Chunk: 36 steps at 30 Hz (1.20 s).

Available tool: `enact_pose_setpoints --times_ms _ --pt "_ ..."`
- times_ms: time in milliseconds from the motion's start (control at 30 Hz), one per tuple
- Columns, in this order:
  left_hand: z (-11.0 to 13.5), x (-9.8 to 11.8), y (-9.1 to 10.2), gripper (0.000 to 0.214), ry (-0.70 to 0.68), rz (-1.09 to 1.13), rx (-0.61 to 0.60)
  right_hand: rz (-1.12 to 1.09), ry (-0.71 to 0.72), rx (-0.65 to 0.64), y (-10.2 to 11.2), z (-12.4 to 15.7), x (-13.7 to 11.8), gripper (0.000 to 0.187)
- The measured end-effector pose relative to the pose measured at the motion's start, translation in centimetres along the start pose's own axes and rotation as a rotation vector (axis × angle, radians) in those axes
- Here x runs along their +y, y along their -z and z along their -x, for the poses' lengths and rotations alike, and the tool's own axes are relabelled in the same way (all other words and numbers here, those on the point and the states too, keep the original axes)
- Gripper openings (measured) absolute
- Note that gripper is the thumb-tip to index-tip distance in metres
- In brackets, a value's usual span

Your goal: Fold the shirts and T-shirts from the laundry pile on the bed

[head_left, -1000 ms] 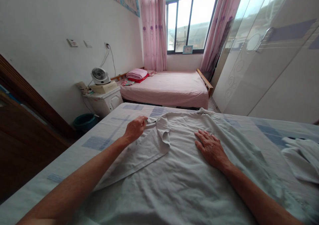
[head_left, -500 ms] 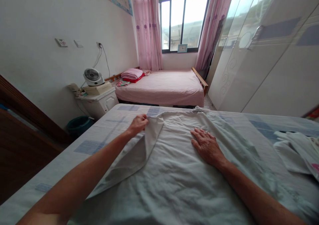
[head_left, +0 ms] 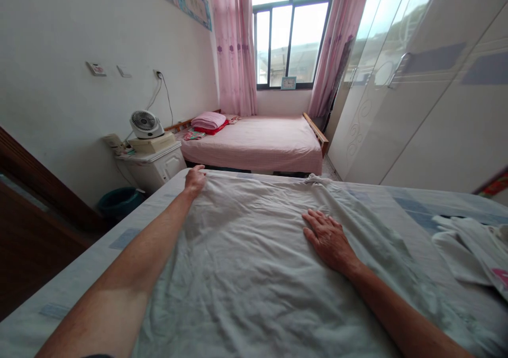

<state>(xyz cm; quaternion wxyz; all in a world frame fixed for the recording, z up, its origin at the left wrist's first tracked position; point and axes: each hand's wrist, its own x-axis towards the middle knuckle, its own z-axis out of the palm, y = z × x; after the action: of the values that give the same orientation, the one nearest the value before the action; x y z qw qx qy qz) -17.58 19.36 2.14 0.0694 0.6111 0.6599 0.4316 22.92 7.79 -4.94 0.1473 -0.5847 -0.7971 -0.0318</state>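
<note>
A pale grey-green cloth (head_left: 254, 252) lies spread over the near bed, wrinkled across its middle. At its far left corner my left hand (head_left: 196, 181) is closed on the edge, the fabric drawn taut toward it. My right hand (head_left: 327, 239) rests flat on the cloth right of centre, palm down with fingers spread. Under the cloth is a bed sheet (head_left: 413, 204) in white with blue patches. The cloth's far right corner (head_left: 315, 179) is bunched near the bed's far edge.
Folded white clothes (head_left: 462, 247) lie at the right of the near bed. Beyond it stands a second bed (head_left: 257, 144) with a pink sheet. A nightstand (head_left: 159, 165) carrying a fan (head_left: 146, 124) and a bin (head_left: 121, 202) are at the left. A wardrobe (head_left: 420, 120) lines the right side.
My left hand has moved left and away from me, pulling the folded-over left edge of the cloth out flat. My right hand has stayed in place on the cloth.
</note>
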Motion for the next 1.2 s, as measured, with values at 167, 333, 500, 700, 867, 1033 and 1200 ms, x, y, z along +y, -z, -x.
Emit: enact_pose_setpoints --times_ms 167,333,500,700,867,1033,1200 --pt "4.6 2.5 -2.7 0.041 -0.263 -0.316 -0.096 -0.011 0.0 0.003 0.1 0.1 -0.1 0.045" --pt "8.2 2.8 -5.0 0.05 -0.485 -0.519 -0.531 -0.013 0.002 -0.005 0.2 0.1 -0.1 0.045" --pt "5.8 -0.4 -3.1 0.061 -0.009 -0.704 -0.522 -0.023 0.007 -0.015 0.3 0.2 -0.2 0.046" --pt "11.9 2.0 0.4 0.055 -0.25 -0.652 -0.568 -0.143 -0.019 -0.015 1.0 -0.2 -0.3 0.044" --pt "22.2 4.4 7.4 0.045 -0.623 -0.422 -0.612 -0.419 -0.057 0.014 5.3 0.5 1.2 0.042" --pt "29.8 3.7 13.5 0.042 -0.866 -0.351 -0.524 -0.394 -0.017 0.043 11.8 8.1 3.1 0.041" --pt "32.6 2.1 15.0 0.037 -0.894 -0.38 -0.458 -0.313 0.008 -0.108 14.1 21.0 5.1 0.047"
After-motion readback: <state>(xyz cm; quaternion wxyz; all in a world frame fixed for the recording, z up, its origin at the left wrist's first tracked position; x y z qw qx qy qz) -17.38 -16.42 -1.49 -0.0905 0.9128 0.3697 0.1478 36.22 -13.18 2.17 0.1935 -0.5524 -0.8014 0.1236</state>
